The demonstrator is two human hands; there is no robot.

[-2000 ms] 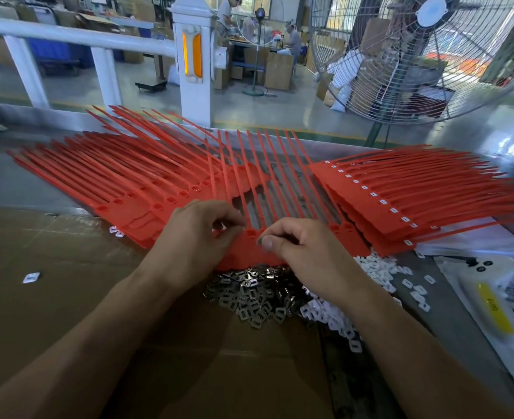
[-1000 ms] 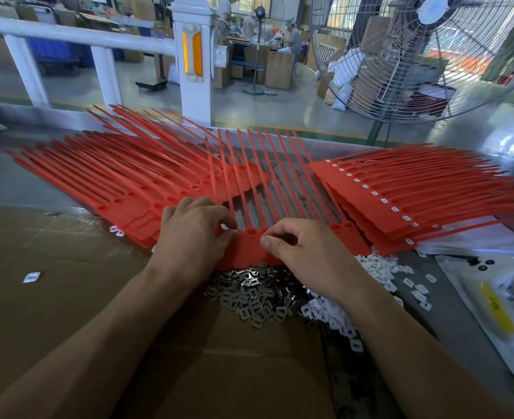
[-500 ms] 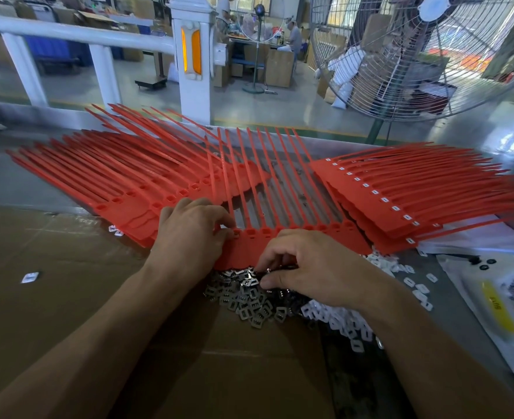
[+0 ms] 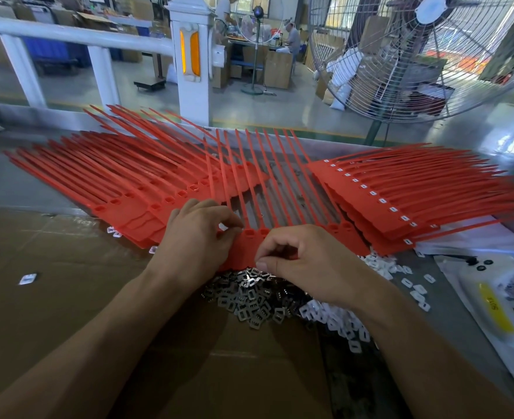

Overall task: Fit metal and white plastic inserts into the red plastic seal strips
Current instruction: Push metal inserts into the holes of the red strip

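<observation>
Head view looks down on a workbench where a comb of red seal strips (image 4: 283, 189) lies flat in the middle, its long tails fanning away from the person and its joined tab edge nearest the hands. The left hand (image 4: 195, 237) rests on the left end of that tab edge, fingers curled, thumb and forefinger pinching at a socket (whether a small insert sits between them I cannot tell). The right hand (image 4: 307, 261) hovers just beside it over the tab, fingers curled inward with the thumb tucked against the forefinger; any piece in that pinch is hidden.

Directly below the hands sits a heap of metal inserts (image 4: 249, 300), spilling onto brown cardboard (image 4: 68, 297), and touching its right side is a heap of white plastic inserts (image 4: 337, 322). A stack of unfilled red strips (image 4: 122, 189) lies to the left, with open sockets showing. To the right, another stack of strips (image 4: 416, 195) shows white pieces seated in a row of sockets. Behind the bench stands a large caged fan (image 4: 416, 55), and a white railing post (image 4: 192, 62) rises at centre.
</observation>
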